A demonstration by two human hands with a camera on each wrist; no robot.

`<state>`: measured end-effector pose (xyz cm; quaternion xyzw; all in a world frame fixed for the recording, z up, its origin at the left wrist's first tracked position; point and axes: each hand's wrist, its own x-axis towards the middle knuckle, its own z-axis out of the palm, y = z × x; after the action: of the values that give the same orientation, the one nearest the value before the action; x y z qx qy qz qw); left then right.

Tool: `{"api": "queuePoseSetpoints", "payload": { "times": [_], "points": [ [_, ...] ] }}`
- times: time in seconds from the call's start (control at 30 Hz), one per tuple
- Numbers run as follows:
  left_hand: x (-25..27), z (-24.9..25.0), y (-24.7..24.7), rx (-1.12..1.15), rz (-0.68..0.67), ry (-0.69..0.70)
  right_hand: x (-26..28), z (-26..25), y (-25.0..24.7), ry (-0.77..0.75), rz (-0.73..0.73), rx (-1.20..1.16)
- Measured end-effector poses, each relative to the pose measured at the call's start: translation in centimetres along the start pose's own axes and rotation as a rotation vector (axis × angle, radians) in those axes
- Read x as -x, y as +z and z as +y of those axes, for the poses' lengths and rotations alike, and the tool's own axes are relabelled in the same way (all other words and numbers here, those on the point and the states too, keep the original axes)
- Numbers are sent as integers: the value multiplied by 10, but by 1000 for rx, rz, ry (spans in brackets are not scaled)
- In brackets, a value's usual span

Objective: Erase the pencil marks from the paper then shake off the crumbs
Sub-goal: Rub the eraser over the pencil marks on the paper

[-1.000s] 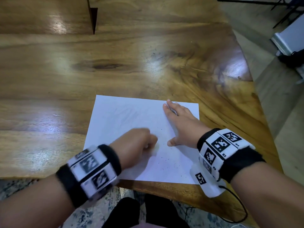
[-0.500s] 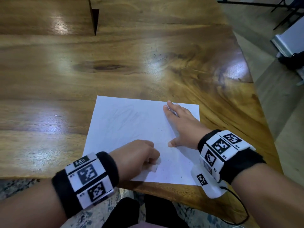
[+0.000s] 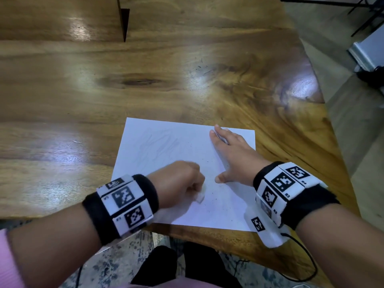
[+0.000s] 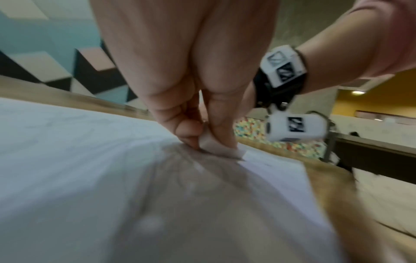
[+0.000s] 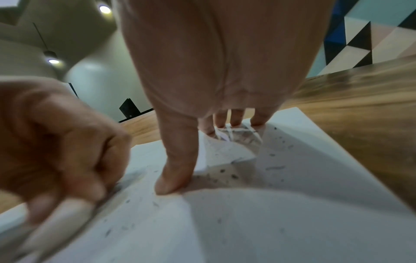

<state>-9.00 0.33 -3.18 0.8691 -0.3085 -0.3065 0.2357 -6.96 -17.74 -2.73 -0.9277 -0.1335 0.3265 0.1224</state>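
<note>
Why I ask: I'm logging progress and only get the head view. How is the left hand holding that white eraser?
Observer: The left hand pinches the small white eraser between thumb and fingertips, its end pressed on the white paper sheet.
Operator: Any crumbs under the right hand?
Observer: Yes. The right wrist view shows dark crumbs beneath the right hand's arched palm; only its fingertips and thumb touch the paper.

A: what am I looking at from my end?
B: white paper [image 3: 166,146] flat near the table's front edge, faint pencil marks [image 3: 160,145] upper left, dark crumbs [image 3: 216,196] scattered on it, small white eraser [image 3: 200,196] touching the sheet.
</note>
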Motion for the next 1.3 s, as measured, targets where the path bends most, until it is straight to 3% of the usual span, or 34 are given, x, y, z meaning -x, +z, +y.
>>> {"api": "queuePoseSetpoints", "payload": {
  "times": [0.13,0.3,0.47,0.6,0.67,0.83,1.03,1.17,1.3],
  "points": [
    [7,-6,0,43,23,-2,0,0,0,6,-3,6],
    [34,-11,0,68,-94,-12,0,-1,-1,7,-1,19],
    [5,-2,-4,74,127,-8,-1,-3,1,21,-8,24],
    [27,-17,6,-50,7,79,-1,-3,1,27,-4,22],
    [41,-24,9,11,-56,61,-1,-3,1,25,-8,16],
    [19,-13,1,34,90,77,0,-3,1,20,-12,27],
    [42,-24,4,45,-33,57,0,-3,-1,20,-18,14],
    [30,-22,1,76,44,-13,2,-5,-1,22,-35,11],
    [4,-5,-1,73,75,4,4,-9,3,32,-71,128]
  ]
}}
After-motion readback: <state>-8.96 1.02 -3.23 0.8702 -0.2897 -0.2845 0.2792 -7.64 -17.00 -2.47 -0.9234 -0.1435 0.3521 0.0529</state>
